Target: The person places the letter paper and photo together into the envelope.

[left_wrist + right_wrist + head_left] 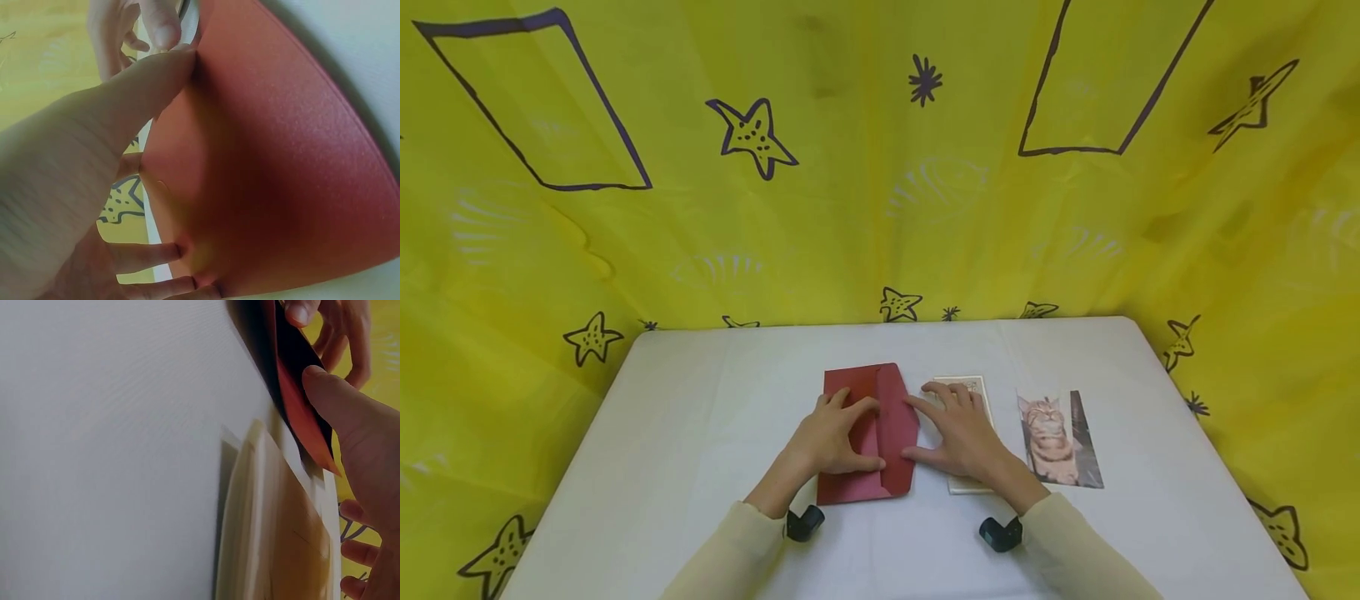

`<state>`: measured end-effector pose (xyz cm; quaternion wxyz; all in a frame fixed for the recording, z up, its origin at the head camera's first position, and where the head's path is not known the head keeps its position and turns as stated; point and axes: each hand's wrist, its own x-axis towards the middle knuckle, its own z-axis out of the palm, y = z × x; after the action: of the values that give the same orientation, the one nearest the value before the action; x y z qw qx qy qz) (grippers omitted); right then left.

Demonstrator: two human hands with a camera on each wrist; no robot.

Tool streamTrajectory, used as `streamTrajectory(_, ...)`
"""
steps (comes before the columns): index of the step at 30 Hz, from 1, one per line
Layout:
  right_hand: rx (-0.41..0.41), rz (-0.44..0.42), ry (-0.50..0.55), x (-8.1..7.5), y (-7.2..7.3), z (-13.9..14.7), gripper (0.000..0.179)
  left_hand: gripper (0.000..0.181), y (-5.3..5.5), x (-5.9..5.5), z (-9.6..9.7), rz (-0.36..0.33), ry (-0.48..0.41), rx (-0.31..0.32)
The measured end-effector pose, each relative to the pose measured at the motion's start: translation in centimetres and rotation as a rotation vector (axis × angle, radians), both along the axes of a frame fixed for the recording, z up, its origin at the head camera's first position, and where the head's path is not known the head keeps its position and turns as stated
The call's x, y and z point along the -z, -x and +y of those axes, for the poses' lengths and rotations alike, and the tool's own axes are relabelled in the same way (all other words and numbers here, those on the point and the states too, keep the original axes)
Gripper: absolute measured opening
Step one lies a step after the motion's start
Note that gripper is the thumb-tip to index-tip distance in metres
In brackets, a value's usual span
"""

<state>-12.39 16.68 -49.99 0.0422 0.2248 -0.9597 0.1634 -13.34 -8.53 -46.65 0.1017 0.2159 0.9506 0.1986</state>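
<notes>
A red envelope [850,493] lies on the white table in the head view, its flap [895,417] spread out toward the right. My left hand [827,437] rests on the envelope's body, with thumb and fingers spread and fingertips touching it near the opening. At the flap's outer edge, the thumb and index finger of my right hand [966,437] touch it, set well apart. The right wrist view shows the flap [300,415] raised off the table. Under the right hand, partly hidden, lies a cream-coloured flat stack [281,544], perhaps a booklet or cards.
A picture of a cat [1051,442] lies flat to the right of the right forearm. The white table [700,400] is bounded at the back and sides by a yellow curtain [850,208] with starfish drawings. A dark wrist device [805,523] sits at each cuff.
</notes>
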Motion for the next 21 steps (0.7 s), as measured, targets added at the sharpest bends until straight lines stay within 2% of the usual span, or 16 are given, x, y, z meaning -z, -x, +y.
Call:
streamTrajectory(6,0.055,0.006,0.061,-0.6,-0.6,2.1,0.077,0.081,0.2,0.1,-0.2,-0.002,-0.007,-0.006)
streamTrajectory(15,0.192,-0.013,0.102,-0.8,-1.9,7.5,0.074,0.079,0.0,-0.1,-0.3,0.002,-0.039,-0.014)
streamTrajectory(21,0.243,0.031,0.139,-0.7,-2.9,9.9,0.069,0.079,0.0,0.2,-0.4,0.004,-0.055,-0.014)
